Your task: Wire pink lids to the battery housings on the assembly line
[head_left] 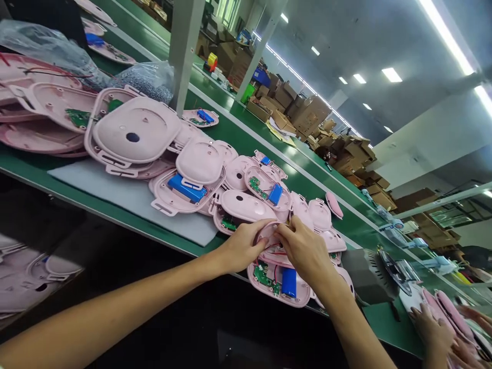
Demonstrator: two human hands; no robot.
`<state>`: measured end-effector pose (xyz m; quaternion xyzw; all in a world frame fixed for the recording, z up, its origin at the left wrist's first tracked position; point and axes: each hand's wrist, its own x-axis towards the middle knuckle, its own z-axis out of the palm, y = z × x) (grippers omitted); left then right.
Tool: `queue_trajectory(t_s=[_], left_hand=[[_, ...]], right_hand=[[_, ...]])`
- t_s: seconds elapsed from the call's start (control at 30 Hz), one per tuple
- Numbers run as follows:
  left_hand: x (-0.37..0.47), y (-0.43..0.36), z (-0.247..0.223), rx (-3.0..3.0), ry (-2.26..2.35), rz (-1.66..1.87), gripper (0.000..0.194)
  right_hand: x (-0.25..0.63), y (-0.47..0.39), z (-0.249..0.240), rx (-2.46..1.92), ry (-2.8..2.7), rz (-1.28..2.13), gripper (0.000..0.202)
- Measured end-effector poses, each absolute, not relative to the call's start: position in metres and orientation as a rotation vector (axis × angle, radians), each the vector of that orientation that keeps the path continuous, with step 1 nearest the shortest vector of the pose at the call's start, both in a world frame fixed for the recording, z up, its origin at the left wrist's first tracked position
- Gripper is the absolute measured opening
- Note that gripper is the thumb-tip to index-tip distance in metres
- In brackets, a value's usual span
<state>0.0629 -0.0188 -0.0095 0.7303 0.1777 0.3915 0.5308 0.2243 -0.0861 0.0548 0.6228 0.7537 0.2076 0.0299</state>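
My left hand (245,247) is closed on a pale pink plastic shell (268,233), thumb and fingers on its left side. My right hand (305,248) bends over the shell's right side, thumb and fingertips pinched at its rim. Whether those fingertips also hold a small part or a wire is hidden. Just below both hands, at the bench's front edge, lies an open pink housing half (282,301) with a green circuit board (263,275), thin wires and a blue battery pack (289,283). Another pink shell (246,204) lies right behind my left hand.
Pink housings (134,130) are piled along the green bench (154,228), partly on a grey foam sheet (126,192). A metal post (184,56) rises behind them, beside plastic bags (148,79). At right stand a grey box-like device (371,277) and another person's hands (434,330).
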Motion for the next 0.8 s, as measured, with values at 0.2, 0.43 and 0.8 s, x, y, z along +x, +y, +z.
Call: queue_trajectory(t_s=[0.2,0.43,0.8], left_hand=[[0.060,-0.022,-0.009,1.776,0.443,0.919,0.048],[0.058,-0.024,-0.006,1.747,0.495,0.940,0.034],[0.066,-0.012,-0.002,1.863,0.520,0.876,0.036]], right_hand=[[0.221,-0.084,0.062,2.132,2.302,0.633,0.021],[0.250,-0.085,0.066,2.523,2.439,0.167,0.019],[0.336,-0.126,0.053,4.420,1.328,-0.424,0.029]])
